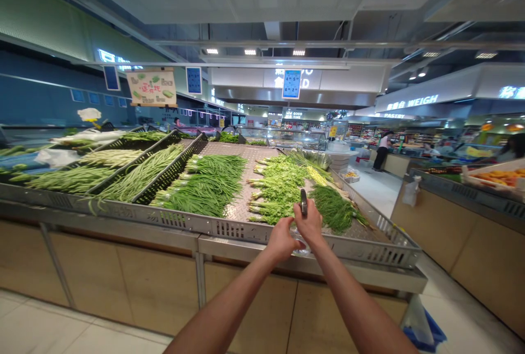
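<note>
My right hand (310, 220) is closed around a narrow black object (303, 203) with a rounded end that stands up from the fist; its kind I cannot make out. My left hand (282, 240) is beside it, fingers curled and nearly touching the right. A shiny clear item (302, 247) shows between and below the hands, mostly hidden by them. Both hands are over the front rim of a vegetable display stand (241, 232). Just beyond them lie bunches of leafy celery (275, 181), with feathery dill-like greens (334, 207) to the right.
Long green chives (205, 185) lie left of the celery. Black perforated dividers (174, 165) separate them from long beans (145, 170). Price signs (291, 84) hang overhead. A person (382, 150) stands in the aisle at right, near a counter with an orange-filled crate (498, 176).
</note>
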Motion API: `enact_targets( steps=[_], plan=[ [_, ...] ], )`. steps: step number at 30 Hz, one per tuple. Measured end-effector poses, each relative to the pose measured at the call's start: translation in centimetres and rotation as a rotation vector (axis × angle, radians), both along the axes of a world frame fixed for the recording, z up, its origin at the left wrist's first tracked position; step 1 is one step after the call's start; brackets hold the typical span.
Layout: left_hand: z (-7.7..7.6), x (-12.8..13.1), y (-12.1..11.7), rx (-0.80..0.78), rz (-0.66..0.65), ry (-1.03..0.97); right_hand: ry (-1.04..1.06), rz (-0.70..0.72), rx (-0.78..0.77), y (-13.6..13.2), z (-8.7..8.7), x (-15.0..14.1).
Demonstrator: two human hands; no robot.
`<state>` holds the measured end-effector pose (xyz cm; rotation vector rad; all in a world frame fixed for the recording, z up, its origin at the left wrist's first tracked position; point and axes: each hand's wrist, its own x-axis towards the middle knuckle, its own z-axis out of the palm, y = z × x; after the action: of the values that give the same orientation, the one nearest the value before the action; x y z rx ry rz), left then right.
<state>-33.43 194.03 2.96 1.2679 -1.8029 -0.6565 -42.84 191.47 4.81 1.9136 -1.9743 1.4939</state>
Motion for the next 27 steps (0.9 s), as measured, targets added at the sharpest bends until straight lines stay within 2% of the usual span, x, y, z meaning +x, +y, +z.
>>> enact_targets(
  steps=[10, 19, 27],
  plan=[
    [-0.4, 1.1, 0.3, 0.012, 0.067, 0.019, -0.017, 0.157, -0.040, 0.0, -0.1, 1.2],
    [-0.6, 1.8, 0.6, 0.008, 0.102, -0.002, 0.010, 0.164, -0.051, 0.4, -0.2, 2.1],
    [-1.0, 1.7, 1.1, 0.020, 0.110, -0.036, 0.075, 0.096, 0.014, 0.4, -0.5, 2.1]
  ],
)
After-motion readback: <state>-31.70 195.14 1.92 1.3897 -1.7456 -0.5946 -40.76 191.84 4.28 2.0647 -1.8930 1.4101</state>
